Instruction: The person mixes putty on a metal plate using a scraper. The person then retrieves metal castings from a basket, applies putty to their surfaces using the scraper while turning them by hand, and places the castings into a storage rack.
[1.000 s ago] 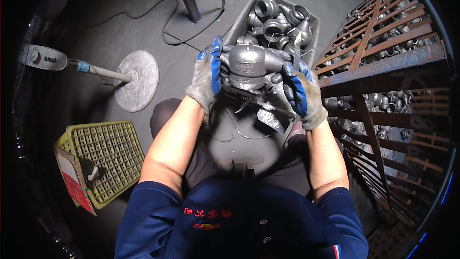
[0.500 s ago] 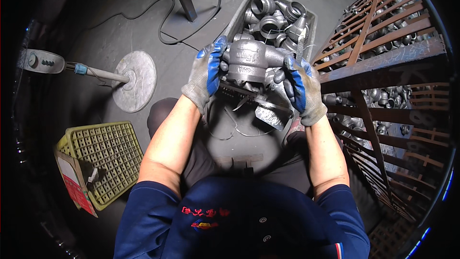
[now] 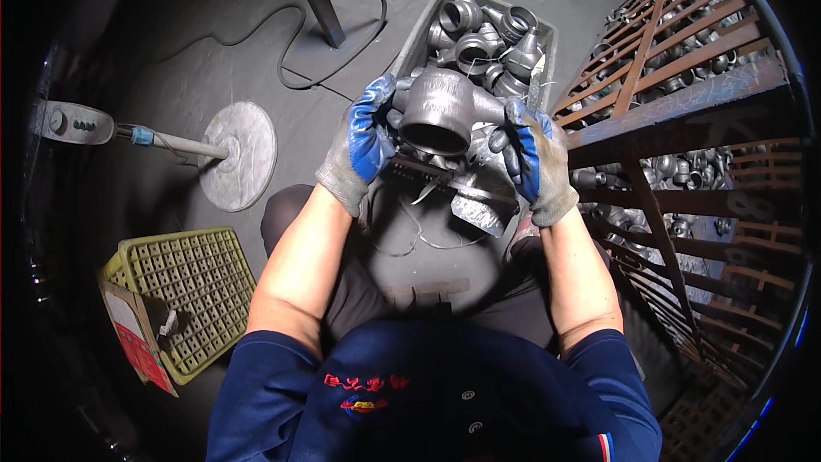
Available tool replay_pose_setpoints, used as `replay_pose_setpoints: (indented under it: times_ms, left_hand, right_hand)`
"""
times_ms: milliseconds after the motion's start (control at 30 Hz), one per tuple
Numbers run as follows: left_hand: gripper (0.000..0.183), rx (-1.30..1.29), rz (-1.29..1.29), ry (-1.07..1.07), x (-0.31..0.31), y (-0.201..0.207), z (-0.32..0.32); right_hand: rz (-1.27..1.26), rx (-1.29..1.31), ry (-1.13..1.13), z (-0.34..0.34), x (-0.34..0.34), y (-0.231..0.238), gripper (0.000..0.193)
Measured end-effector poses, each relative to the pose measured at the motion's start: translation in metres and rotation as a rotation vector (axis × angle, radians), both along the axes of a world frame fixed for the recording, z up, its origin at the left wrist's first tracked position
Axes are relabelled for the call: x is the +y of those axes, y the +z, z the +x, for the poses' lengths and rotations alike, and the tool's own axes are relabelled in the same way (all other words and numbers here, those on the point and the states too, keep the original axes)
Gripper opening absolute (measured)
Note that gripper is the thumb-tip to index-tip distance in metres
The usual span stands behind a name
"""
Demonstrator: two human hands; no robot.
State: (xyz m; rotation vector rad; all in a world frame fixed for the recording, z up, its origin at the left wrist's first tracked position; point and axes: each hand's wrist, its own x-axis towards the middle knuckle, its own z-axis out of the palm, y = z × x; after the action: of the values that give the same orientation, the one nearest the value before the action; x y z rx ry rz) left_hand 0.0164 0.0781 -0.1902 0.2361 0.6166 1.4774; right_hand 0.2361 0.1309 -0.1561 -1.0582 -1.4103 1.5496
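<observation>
A grey cast metal water meter body point(image 3: 438, 104), round with a wide open mouth and a pipe stub on each side, is held up between my gloved hands. My left hand point(image 3: 369, 130) grips its left stub, and my right hand point(image 3: 532, 147) wraps round the right one. Both gloves are grey with blue coating. The hollow mouth tilts toward me. Just beyond stands a grey crate point(image 3: 554, 34) full of similar castings point(image 3: 473, 51). Below the held piece, a machine fixture with a metal disc point(image 3: 481, 210) shows partly between my knees.
To the right rises a rusty barred metal cage point(image 3: 676, 115) holding many castings. A yellow-green plastic crate point(image 3: 192, 291) with a red-and-white card leans at lower left. A stand with a round base point(image 3: 242, 156) is on the left. Black cable point(image 3: 295, 77) loops across the floor by a metal post point(image 3: 318, 0).
The meter body has been turned between my hands: its raised-lettered side has rolled out of sight and its open mouth now faces me. Both hands keep their hold.
</observation>
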Motion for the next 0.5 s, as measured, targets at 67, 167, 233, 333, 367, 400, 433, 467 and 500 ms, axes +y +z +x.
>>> replay_pose_setpoints:
  times_ms: [67,167,233,333,367,400,433,467,500]
  left_hand:
    - [0.032,0.010,-0.057,0.059,0.002,0.001,0.009]
    - [0.033,0.059,-0.055,0.083,0.002,-0.010,0.006]
    - [0.027,0.439,0.132,0.157,-0.003,-0.018,0.006]
    - [0.030,0.312,0.115,0.131,0.005,-0.036,-0.006]
    - [0.031,-0.023,-0.059,0.049,0.008,-0.040,-0.011]
    - [0.032,0.007,-0.077,0.039,0.013,-0.038,-0.003]
    - [0.032,0.015,-0.077,0.048,0.011,-0.045,-0.003]
    - [0.034,0.362,-0.003,0.119,0.009,-0.060,-0.004]
    - [0.035,0.700,0.078,0.173,0.011,-0.056,0.004]
  right_hand:
    - [-0.126,0.045,-0.035,0.002,0.003,-0.008,0.024]
    - [-0.206,0.074,-0.082,-0.001,0.003,-0.013,0.032]
    - [-0.247,0.001,-0.077,-0.002,-0.002,-0.006,0.031]
    - [-0.193,0.015,-0.059,-0.002,-0.002,-0.015,0.034]
    - [-0.196,0.020,-0.051,-0.001,-0.001,-0.018,0.034]
    - [-0.142,-0.024,-0.053,0.004,0.005,-0.028,0.034]
    - [-0.141,-0.016,-0.044,0.000,0.003,-0.023,0.034]
    - [-0.158,-0.036,-0.018,-0.004,0.000,-0.014,0.040]
    - [-0.173,-0.064,-0.011,-0.002,-0.001,-0.010,0.046]
